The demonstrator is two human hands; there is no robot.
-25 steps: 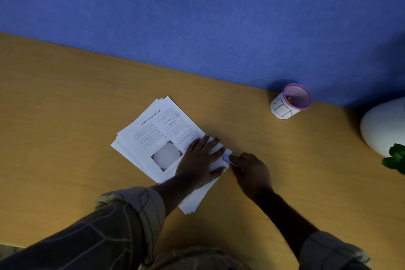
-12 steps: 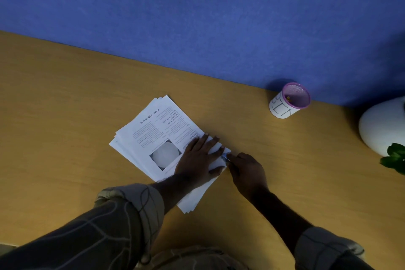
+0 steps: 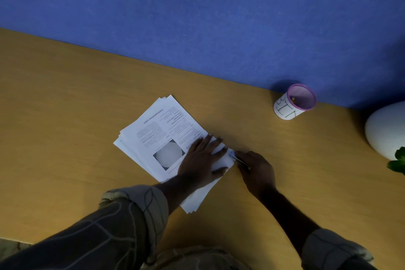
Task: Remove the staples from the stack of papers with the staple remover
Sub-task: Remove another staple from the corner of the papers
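A stack of printed white papers (image 3: 157, 131) lies slanted on the wooden desk (image 3: 65, 105), text upside down to me. My left hand (image 3: 201, 158) lies flat on its near right part, fingers spread and pressing the sheets down. My right hand (image 3: 256, 171) sits just right of the stack and grips a thin metal staple remover (image 3: 235, 156), whose tip touches the paper's right corner. The staple itself is too small to make out.
A pink mesh cup (image 3: 294, 102) wrapped in a white label reading "BIN" stands at the back right against the blue wall (image 3: 197, 17). A white rounded pot (image 3: 385, 129) with green leaves (image 3: 397, 162) sits at the right edge.
Both hands stay at the paper's right corner. My right hand has shifted only slightly with the tool; the stack has not moved.
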